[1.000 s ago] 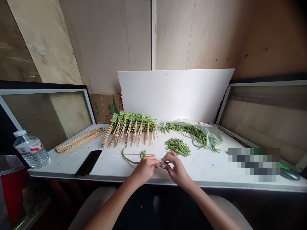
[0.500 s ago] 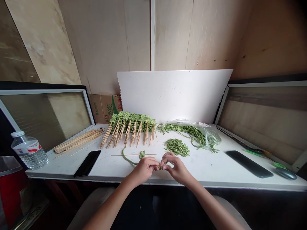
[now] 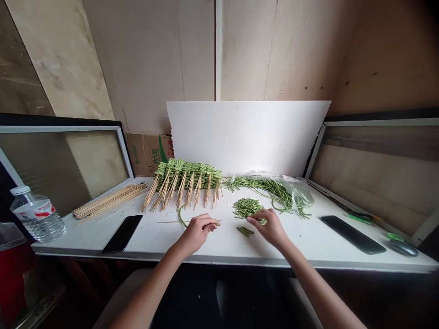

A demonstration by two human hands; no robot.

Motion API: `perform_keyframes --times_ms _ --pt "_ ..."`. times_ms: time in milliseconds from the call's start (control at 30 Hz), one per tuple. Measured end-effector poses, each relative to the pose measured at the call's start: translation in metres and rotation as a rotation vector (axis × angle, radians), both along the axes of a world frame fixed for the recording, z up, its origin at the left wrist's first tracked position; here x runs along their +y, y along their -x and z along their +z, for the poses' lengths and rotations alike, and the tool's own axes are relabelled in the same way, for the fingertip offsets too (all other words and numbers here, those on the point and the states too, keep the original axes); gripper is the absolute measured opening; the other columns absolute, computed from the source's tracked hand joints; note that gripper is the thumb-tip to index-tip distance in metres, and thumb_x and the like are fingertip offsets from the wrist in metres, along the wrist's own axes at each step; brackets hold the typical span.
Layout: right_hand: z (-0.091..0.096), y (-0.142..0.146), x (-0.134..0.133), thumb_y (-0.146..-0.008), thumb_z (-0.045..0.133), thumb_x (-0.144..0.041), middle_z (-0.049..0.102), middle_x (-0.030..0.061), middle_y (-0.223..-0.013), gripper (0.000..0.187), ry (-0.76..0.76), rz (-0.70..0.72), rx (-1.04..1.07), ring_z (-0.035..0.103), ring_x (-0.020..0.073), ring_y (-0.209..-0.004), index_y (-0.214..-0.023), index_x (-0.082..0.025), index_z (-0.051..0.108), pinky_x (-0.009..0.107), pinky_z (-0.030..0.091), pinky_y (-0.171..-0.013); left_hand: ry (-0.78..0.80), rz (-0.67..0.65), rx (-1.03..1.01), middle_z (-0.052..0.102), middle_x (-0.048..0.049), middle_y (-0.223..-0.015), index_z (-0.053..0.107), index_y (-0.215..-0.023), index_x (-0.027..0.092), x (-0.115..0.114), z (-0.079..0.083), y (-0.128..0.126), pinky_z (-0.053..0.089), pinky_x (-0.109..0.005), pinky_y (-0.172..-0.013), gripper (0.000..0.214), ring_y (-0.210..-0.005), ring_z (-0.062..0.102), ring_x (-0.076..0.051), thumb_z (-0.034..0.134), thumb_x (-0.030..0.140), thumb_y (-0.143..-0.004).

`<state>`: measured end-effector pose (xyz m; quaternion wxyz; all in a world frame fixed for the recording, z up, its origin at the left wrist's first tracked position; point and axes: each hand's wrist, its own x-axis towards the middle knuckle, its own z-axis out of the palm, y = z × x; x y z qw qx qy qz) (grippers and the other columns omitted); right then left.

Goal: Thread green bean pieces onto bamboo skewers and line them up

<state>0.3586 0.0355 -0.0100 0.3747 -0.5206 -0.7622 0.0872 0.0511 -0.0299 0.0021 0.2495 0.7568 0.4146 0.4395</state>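
Note:
My left hand [image 3: 199, 232] is closed around a long green bean [image 3: 181, 214]; the bean's tail curves out behind the fingers and its cut end shows at the thumb tip. My right hand [image 3: 269, 225] hovers over the front edge of a heap of short cut bean pieces [image 3: 245, 206], thumb and fingers pinched together. Whether a piece sits in that pinch is hidden. Just below these fingers, several cut pieces [image 3: 244, 231] lie side by side on the white table. One bamboo skewer [image 3: 168, 222] lies crosswise, partly behind my left hand.
At the back, bean pieces on skewers [image 3: 188, 169] are stacked, sticks pointing forward. Loose skewers [image 3: 109, 201], a phone [image 3: 122, 234] and a water bottle [image 3: 37, 214] are left. Whole beans [image 3: 274, 189] in plastic, a dark flat object [image 3: 353, 234] and a mouse [image 3: 404, 247] are right.
My hands have come apart: the right moved right toward the heap, the left slightly left with the bean. A small row of pieces now lies by my right hand, not beyond my left.

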Motion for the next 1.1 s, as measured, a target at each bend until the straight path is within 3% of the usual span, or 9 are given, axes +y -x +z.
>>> perform_keyframes --times_ms 200,300,400,500,600,667,867,1000,1100 --pt "-0.033 0.015 0.001 -0.098 0.054 -0.056 0.078 0.0105 -0.092 0.043 0.071 -0.061 -0.133 0.060 0.0361 -0.104 -0.086 -0.027 0.083 0.044 0.046 -0.084 -0.028 -0.076 0.095 0.060 -0.0068 -0.103 0.069 -0.136 0.025 -0.001 -0.015 -0.006 0.054 -0.033 -0.096 0.046 -0.099 0.064 -0.017 0.040 0.012 -0.103" --pt "-0.034 0.010 0.006 -0.103 0.040 -0.058 0.078 0.0110 -0.089 0.057 0.145 -0.040 -0.079 0.061 0.0348 -0.107 -0.084 -0.025 0.082 0.043 0.046 -0.088 -0.013 -0.077 0.166 0.057 -0.0072 -0.108 0.059 -0.147 0.027 -0.005 -0.012 -0.007 0.051 -0.036 -0.104 0.051 -0.103 0.061 -0.016 0.036 0.011 -0.103" --pt "-0.027 0.008 0.006 -0.103 0.037 -0.061 0.078 0.0121 -0.087 0.062 0.156 -0.028 -0.035 0.062 0.0348 -0.107 -0.084 -0.023 0.081 0.043 0.048 -0.087 -0.010 -0.068 0.222 0.056 -0.0084 -0.115 0.053 -0.152 0.029 -0.009 -0.008 -0.008 0.052 -0.038 -0.104 0.056 -0.101 0.061 -0.016 0.036 0.009 -0.103" --pt "-0.011 0.016 -0.008 -0.101 0.046 -0.063 0.078 0.0123 -0.096 0.055 0.078 0.094 0.020 0.063 0.0331 -0.104 -0.094 -0.021 0.081 0.043 0.050 -0.086 -0.036 -0.067 0.185 0.057 -0.0078 -0.115 0.056 -0.149 0.029 -0.008 -0.011 -0.012 0.055 -0.036 -0.099 0.057 -0.100 0.062 -0.016 0.039 0.006 -0.100" --pt "0.007 0.036 -0.033 -0.094 0.064 -0.059 0.076 0.0101 -0.111 0.041 0.088 0.353 0.113 0.064 0.0297 -0.109 -0.111 -0.024 0.077 0.038 0.053 -0.081 -0.065 -0.044 0.074 0.062 -0.0058 -0.109 0.054 -0.150 0.028 -0.004 -0.018 -0.018 0.058 -0.035 -0.095 0.060 -0.100 0.064 -0.017 0.050 0.004 -0.096" --pt "0.013 0.052 -0.048 -0.089 0.074 -0.055 0.077 0.0092 -0.107 0.043 0.065 0.450 0.157 0.065 0.0273 -0.103 -0.119 -0.025 0.074 0.037 0.054 -0.080 -0.078 -0.035 0.023 0.066 -0.0042 -0.104 0.051 -0.152 0.028 -0.002 -0.022 -0.022 0.059 -0.036 -0.093 0.064 -0.098 0.066 -0.018 0.055 0.003 -0.093" --pt "0.010 0.070 -0.060 -0.100 0.062 -0.039 0.074 0.0069 -0.086 0.020 -0.075 0.390 0.176 0.062 0.0254 -0.086 -0.101 -0.027 0.078 0.037 0.050 -0.074 -0.041 -0.032 0.027 0.072 -0.0040 -0.105 0.056 -0.147 0.028 -0.005 -0.021 -0.026 0.059 -0.036 -0.091 0.058 -0.096 0.069 -0.019 0.062 0.008 -0.093" --pt "0.013 0.063 -0.055 -0.101 0.062 -0.038 0.075 0.0068 -0.094 0.018 -0.087 0.364 0.183 0.063 0.0262 -0.091 -0.100 -0.026 0.075 0.041 0.051 -0.081 -0.067 0.020 0.100 0.074 -0.0064 -0.103 0.077 -0.115 0.023 -0.006 -0.015 -0.022 0.056 -0.035 -0.087 0.025 -0.095 0.070 -0.021 0.064 0.015 -0.096" --pt "0.014 0.062 -0.055 -0.099 0.064 -0.039 0.075 0.0071 -0.096 0.016 -0.091 0.418 0.139 0.063 0.0267 -0.093 -0.101 -0.026 0.074 0.042 0.051 -0.085 -0.106 0.034 0.097 0.074 -0.0076 -0.102 0.079 -0.108 0.021 -0.008 -0.012 -0.023 0.054 -0.034 -0.086 0.021 -0.093 0.069 -0.021 0.061 0.016 -0.098"
